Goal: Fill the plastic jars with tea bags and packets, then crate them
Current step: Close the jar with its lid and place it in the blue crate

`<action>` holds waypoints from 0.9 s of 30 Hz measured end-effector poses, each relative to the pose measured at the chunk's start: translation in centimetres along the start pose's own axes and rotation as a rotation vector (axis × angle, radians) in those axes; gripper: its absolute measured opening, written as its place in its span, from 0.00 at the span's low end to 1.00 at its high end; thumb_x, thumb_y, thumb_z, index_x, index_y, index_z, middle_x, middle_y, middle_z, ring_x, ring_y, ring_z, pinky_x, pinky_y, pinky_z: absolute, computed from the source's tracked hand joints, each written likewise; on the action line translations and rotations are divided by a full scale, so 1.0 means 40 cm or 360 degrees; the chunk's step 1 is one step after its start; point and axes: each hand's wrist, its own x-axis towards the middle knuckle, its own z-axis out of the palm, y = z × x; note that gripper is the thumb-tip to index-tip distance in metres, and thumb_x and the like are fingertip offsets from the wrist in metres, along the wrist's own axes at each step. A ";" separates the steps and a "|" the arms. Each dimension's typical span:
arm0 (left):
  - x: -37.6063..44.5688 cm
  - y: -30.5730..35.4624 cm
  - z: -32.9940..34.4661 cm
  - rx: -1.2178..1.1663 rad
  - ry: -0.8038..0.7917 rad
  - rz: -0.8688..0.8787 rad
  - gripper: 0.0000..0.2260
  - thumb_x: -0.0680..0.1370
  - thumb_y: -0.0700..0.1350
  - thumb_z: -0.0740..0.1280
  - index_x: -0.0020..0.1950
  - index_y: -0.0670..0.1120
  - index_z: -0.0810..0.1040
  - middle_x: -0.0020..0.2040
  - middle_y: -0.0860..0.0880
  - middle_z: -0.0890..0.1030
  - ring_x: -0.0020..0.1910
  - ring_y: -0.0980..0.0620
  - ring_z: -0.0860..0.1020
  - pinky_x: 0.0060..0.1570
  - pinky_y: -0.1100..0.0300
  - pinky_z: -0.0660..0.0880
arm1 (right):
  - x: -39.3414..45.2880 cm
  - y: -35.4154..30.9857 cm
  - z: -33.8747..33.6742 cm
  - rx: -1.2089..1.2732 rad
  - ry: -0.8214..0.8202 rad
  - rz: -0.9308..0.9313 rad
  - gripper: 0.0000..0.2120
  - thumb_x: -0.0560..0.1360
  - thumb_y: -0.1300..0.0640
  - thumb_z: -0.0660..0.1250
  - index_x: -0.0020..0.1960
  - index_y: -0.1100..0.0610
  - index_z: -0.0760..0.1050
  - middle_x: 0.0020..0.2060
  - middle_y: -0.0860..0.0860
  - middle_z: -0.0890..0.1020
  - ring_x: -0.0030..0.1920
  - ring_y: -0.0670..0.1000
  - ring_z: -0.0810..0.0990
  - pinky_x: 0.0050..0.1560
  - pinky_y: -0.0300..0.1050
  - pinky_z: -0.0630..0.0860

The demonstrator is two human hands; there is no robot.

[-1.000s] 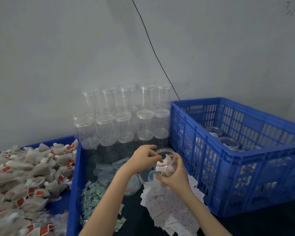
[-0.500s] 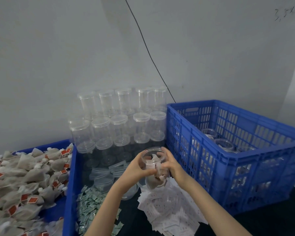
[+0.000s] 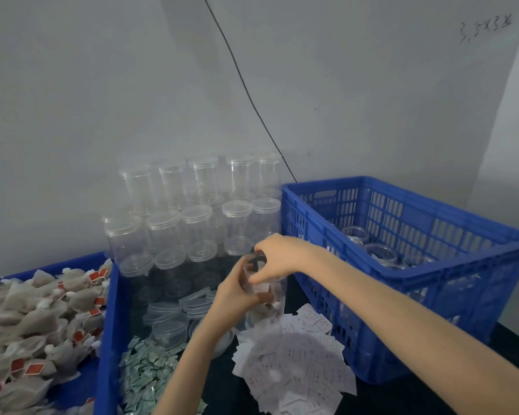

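Left hand (image 3: 237,298) grips the clear plastic jar (image 3: 262,298) upright while the right hand (image 3: 277,257) pinches its rim; keep it level, clearing the blue crate (image 3: 408,283) wall.

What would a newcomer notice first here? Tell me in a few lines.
The clear jar held in mid-frame, the left hand round its side and the right hand at its mouth. Next, the big blue crate on the right with jars inside, the stacked empty jars against the wall, and the heap of tea bags at left.
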 end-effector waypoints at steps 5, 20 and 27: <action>0.075 0.111 0.012 -0.0123 0.0054 0.0168 0.36 0.71 0.46 0.74 0.75 0.53 0.61 0.67 0.53 0.74 0.64 0.53 0.73 0.63 0.52 0.73 | -0.031 0.032 -0.161 -0.0299 0.0236 0.0023 0.30 0.69 0.34 0.67 0.65 0.50 0.74 0.55 0.49 0.80 0.51 0.52 0.79 0.44 0.46 0.76; 0.207 0.212 0.153 0.0002 0.0259 0.0363 0.13 0.78 0.39 0.65 0.44 0.58 0.78 0.41 0.62 0.82 0.43 0.63 0.79 0.41 0.74 0.73 | -0.181 0.416 -0.390 0.0052 0.0647 0.0569 0.32 0.72 0.36 0.69 0.69 0.53 0.73 0.64 0.52 0.78 0.59 0.53 0.77 0.61 0.46 0.72; 0.172 0.023 0.193 -0.0111 0.0279 -0.0130 0.12 0.77 0.36 0.64 0.41 0.51 0.81 0.34 0.53 0.82 0.34 0.61 0.78 0.40 0.67 0.72 | -0.219 0.639 -0.310 -0.0011 0.0484 0.0915 0.35 0.71 0.37 0.69 0.71 0.57 0.71 0.66 0.55 0.77 0.64 0.58 0.76 0.65 0.51 0.73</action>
